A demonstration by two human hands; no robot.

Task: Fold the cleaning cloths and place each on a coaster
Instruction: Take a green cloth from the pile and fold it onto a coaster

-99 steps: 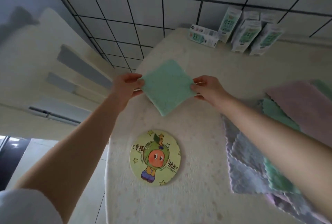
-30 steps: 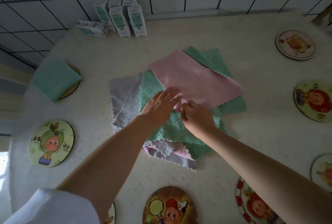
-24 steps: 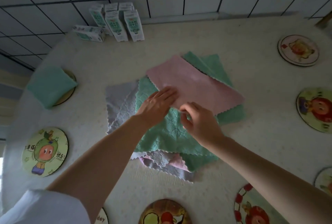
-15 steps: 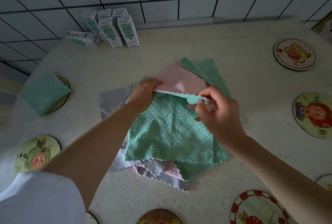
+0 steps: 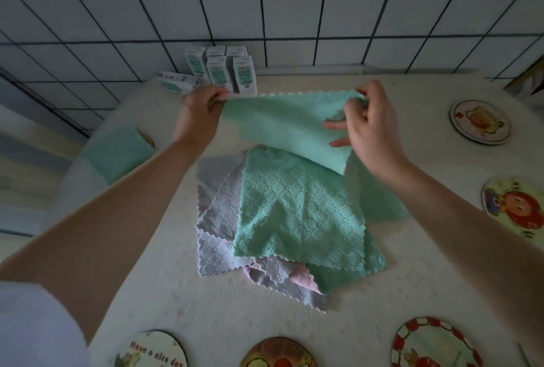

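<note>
left hand (image 5: 197, 119) and right hand (image 5: 373, 128) each pinch a top corner of the green cloth (image 5: 279, 128), raised at 12 o'clock over the pile (image 5: 294, 213) — its sagging lower edge could snag and drag another cloth along.

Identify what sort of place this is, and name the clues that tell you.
Probably a home kitchen or dining corner: a white tiled wall, small cartons standing against it on the table, and cartoon coasters around a pile of cleaning cloths.
</note>
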